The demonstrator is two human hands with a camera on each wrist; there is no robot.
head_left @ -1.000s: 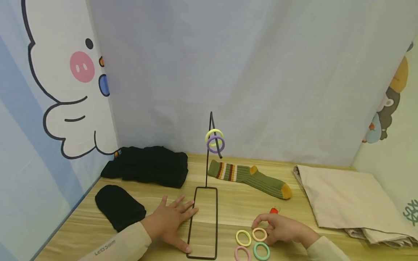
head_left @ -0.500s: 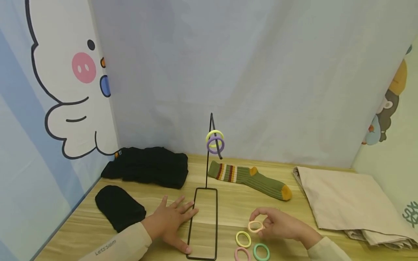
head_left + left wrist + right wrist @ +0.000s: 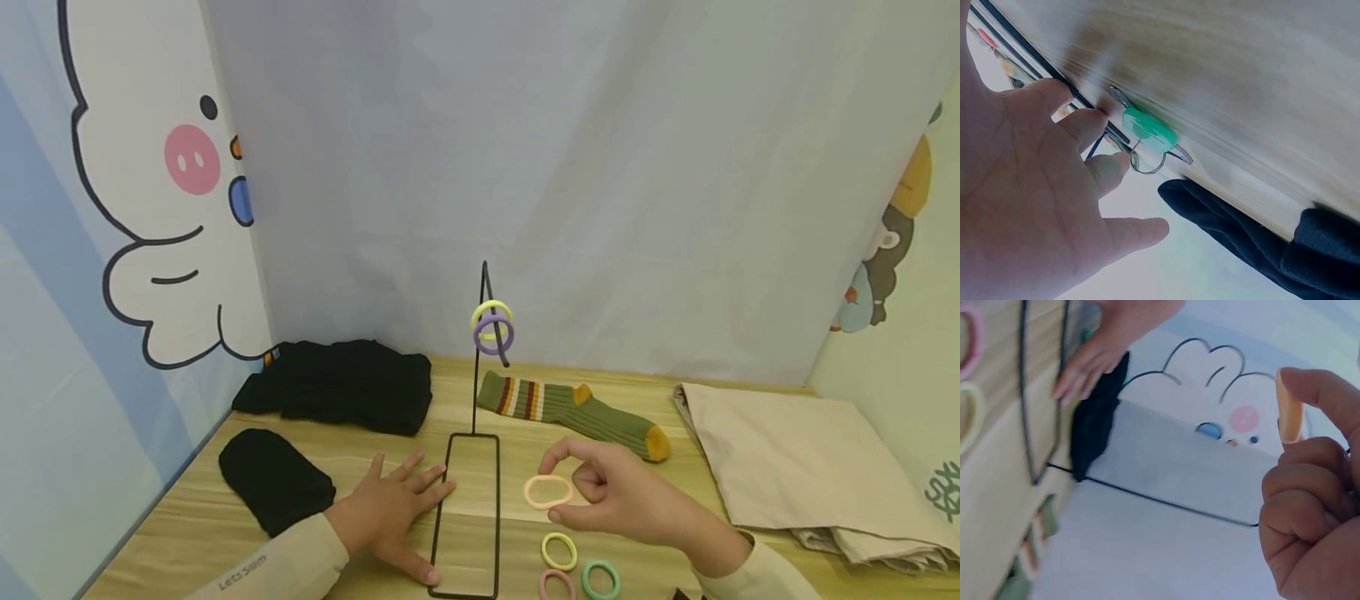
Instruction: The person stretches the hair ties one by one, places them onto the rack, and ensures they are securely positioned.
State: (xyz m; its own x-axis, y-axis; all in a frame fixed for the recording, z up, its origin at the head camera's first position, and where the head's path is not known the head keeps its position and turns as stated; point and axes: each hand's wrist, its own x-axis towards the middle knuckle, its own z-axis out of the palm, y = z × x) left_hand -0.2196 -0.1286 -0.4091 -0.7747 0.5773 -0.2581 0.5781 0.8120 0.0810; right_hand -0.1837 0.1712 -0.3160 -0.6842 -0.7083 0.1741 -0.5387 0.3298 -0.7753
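**Orange hair tie pinched in my right hand, above the table**

Head view: The wire stand (image 3: pixel 475 508) sits on the wooden table (image 3: pixel 525 467); its hook carries a yellow tie (image 3: pixel 491 311) and a purple tie (image 3: pixel 494 335), one just above the other. My left hand (image 3: pixel 390 515) lies flat on the table, fingers spread, fingertips touching the left rail of the stand's base frame. My right hand (image 3: pixel 615 498) is raised off the table and pinches the orange hair tie (image 3: pixel 548 492) between thumb and forefinger; the loop sticks out to the left of the fingertips, just right of the base frame. Below it on the table lie a yellow loop (image 3: pixel 558 550), a pink loop (image 3: pixel 557 584) and a green loop (image 3: pixel 601 579).

Left wrist view: Fingers (image 3: pixel 1088 125) spread and straight, tips against the black rail. A green clip lies just past them.

Right wrist view: Thumb and forefinger clamp the orange tie, seen edge-on; other fingers (image 3: pixel 1300 487) curled.
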